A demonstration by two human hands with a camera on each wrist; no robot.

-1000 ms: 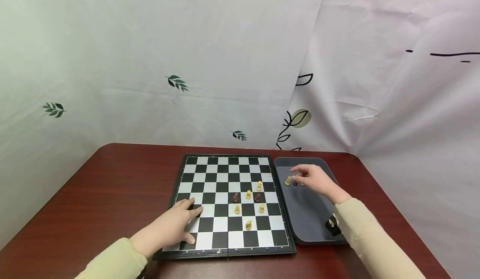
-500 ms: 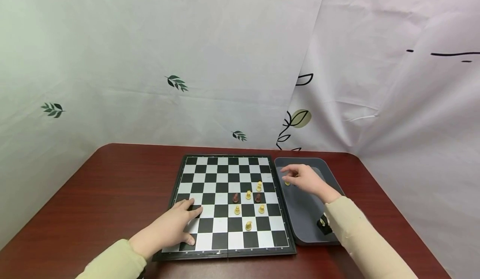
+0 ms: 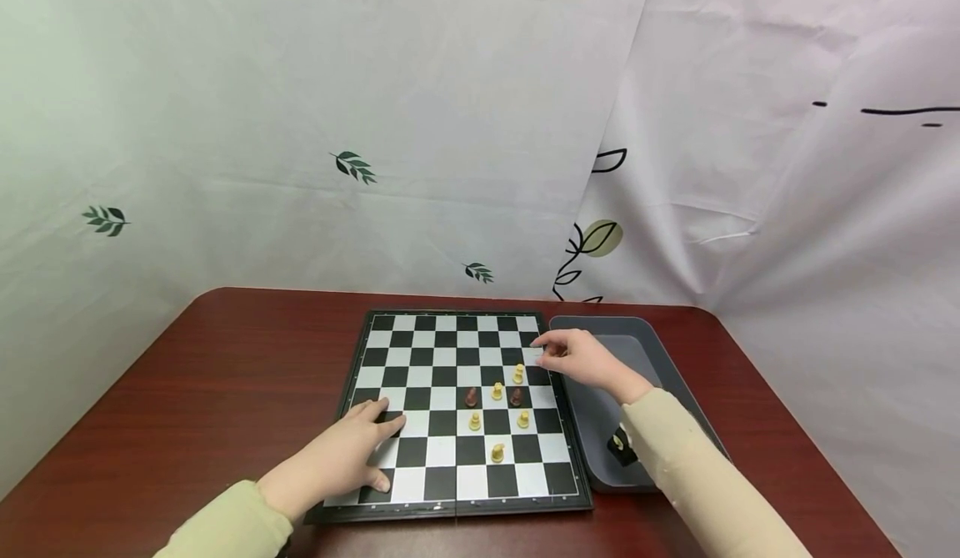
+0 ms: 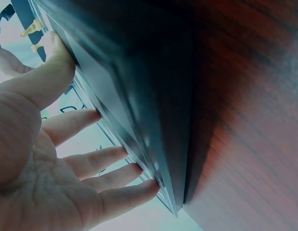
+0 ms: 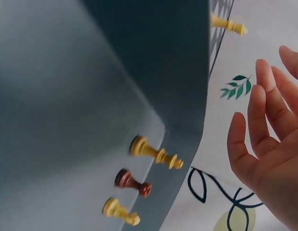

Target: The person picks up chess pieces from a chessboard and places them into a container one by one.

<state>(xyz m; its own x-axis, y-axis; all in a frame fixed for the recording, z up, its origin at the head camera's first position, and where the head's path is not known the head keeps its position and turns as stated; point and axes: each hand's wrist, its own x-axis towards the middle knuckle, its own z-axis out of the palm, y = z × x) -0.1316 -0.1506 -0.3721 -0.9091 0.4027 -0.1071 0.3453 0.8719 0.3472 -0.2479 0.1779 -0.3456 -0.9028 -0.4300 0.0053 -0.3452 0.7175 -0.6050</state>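
My left hand (image 3: 347, 453) rests with spread fingers on the left part of the black-and-white chessboard (image 3: 421, 376); the left wrist view shows its fingertips on the board's surface near the edge. Several yellow chess pieces (image 3: 475, 421) and two dark red chess pieces (image 3: 471, 396) stand on the right half of the board. My right hand (image 3: 581, 359) hovers over the board's right edge, close to a yellow piece (image 3: 519, 373). In the right wrist view its fingers are loosely bent, and nothing shows between them.
A grey tray (image 3: 609, 449) stands against the board's right side. Inside it, the right wrist view shows two yellow pieces (image 5: 156, 153) and a dark red piece (image 5: 133, 183) standing upright. The brown table (image 3: 247, 366) ends at a white patterned cloth (image 3: 420, 233) behind.
My right hand has moved left from over the pieces in the tray to over the board's right edge. The left hand and the pieces on the board have stayed in place.
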